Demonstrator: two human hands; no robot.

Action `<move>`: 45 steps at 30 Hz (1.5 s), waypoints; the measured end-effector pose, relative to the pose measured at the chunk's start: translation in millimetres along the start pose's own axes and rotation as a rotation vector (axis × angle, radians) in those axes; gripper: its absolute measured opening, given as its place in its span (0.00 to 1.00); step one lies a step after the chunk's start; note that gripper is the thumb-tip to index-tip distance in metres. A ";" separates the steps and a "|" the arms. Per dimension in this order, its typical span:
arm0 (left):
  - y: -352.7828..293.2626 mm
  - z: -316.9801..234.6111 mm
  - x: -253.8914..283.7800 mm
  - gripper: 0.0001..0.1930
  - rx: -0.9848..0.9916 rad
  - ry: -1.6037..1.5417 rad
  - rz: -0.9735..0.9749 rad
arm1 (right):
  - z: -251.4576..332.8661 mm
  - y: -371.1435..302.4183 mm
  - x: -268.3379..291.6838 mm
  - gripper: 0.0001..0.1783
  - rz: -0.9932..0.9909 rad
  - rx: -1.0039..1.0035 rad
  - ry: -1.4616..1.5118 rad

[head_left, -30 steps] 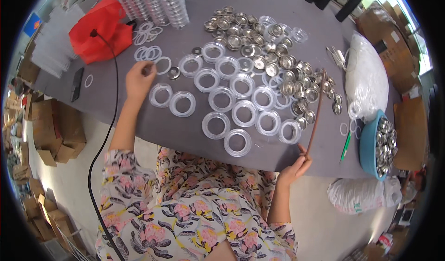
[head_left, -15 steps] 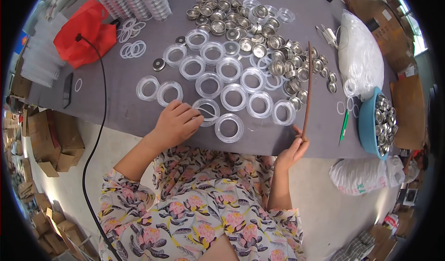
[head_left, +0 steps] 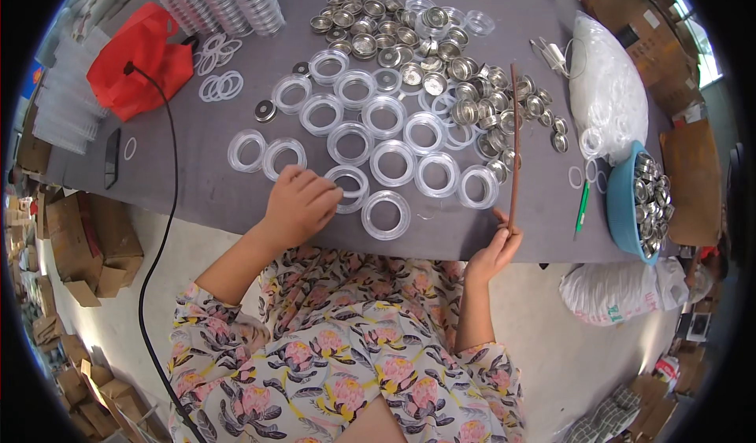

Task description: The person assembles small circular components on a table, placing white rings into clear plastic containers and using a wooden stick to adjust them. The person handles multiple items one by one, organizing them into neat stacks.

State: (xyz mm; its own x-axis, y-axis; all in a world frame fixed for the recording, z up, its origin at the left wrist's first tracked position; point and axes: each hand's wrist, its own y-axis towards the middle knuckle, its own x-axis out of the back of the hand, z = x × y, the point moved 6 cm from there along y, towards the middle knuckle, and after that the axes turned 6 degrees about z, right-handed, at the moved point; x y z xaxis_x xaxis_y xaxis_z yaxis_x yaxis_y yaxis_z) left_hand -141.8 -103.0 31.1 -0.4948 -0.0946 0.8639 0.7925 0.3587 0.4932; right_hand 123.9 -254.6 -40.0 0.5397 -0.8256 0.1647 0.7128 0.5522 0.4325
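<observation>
My left hand (head_left: 301, 205) is at the near edge of the group of clear plastic rings, fingers curled and fingertips partly hidden. It pinches a thin white ring (head_left: 364, 181) that lies over one of the thick clear rings. More clear plastic rings (head_left: 385, 215) lie flat beside and beyond it. Toward the right, near the table's front edge, my right hand (head_left: 495, 252) is closed round the lower end of a long thin brown stick (head_left: 515, 151). The stick points away from me, its upper part in front of silver metal cups (head_left: 465, 112).
The grey table (head_left: 213, 159) bears a red bag (head_left: 142, 61), stacked clear rings (head_left: 220, 2) and loose white rings (head_left: 222, 86). Rightward are a clear bag of white rings (head_left: 610, 88), a green pen-like tool (head_left: 582, 207) and a blue basin (head_left: 622, 203). A black cable (head_left: 170, 183) hangs at left.
The white ring at my left hand has gone from steeply tilted to lying flatter over the clear ring. My right hand still holds the stick, and the whole view has shifted slightly.
</observation>
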 end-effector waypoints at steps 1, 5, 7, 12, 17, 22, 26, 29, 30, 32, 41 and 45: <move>-3.9 -3.1 -4.7 0.12 -0.015 0.008 0.040 | -0.9 -1.3 0.1 0.12 0.002 0.005 0.000; -3.2 -3.8 -8.3 0.10 -0.039 0.010 0.207 | 0.5 -2.3 -0.8 0.12 0.004 -0.014 -0.010; -0.9 -0.9 -9.8 0.11 -0.043 -0.036 0.286 | -2.3 -2.7 0.0 0.12 0.000 -0.006 -0.005; 11.3 5.5 -9.1 0.12 -0.066 -0.207 0.429 | -1.5 -0.9 -0.1 0.12 -0.006 0.004 0.006; 70.9 -0.8 -16.3 0.11 -0.070 -0.404 0.415 | -3.6 -4.2 0.5 0.11 -0.007 -0.088 -0.050; 144.7 10.3 -73.7 0.10 -0.082 -0.392 0.307 | 3.0 -2.6 1.3 0.11 0.005 -0.054 -0.069; 188.5 34.1 -136.0 0.08 0.160 -0.243 0.553 | -2.2 -3.8 0.6 0.11 -0.007 -0.012 -0.052; 212.2 34.7 -147.6 0.08 0.169 -0.134 0.689 | -3.9 -4.3 1.7 0.10 -0.013 -0.011 -0.070; 217.2 36.7 -152.3 0.06 0.150 -0.154 0.698 | -4.0 -4.2 1.3 0.10 -0.009 -0.009 -0.071; 221.6 38.7 -157.8 0.07 0.102 -0.197 0.721 | -4.1 -5.2 1.5 0.10 -0.008 -0.010 -0.078; 210.5 42.3 -154.6 0.10 -0.046 -0.163 0.688 | -3.2 -5.2 1.4 0.11 -0.003 0.009 -0.076; 206.4 46.0 -151.0 0.11 -0.230 0.027 0.610 | -2.4 -3.2 1.5 0.11 0.003 -0.008 -0.080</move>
State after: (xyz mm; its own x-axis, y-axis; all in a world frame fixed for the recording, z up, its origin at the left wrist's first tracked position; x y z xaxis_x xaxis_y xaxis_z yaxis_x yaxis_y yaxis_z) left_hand 80.2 28.1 -2.3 0.0750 0.0386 0.9964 0.9858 0.1479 -0.0800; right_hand 123.5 -257.4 -43.2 0.5044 -0.8304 0.2365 0.7150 0.5553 0.4249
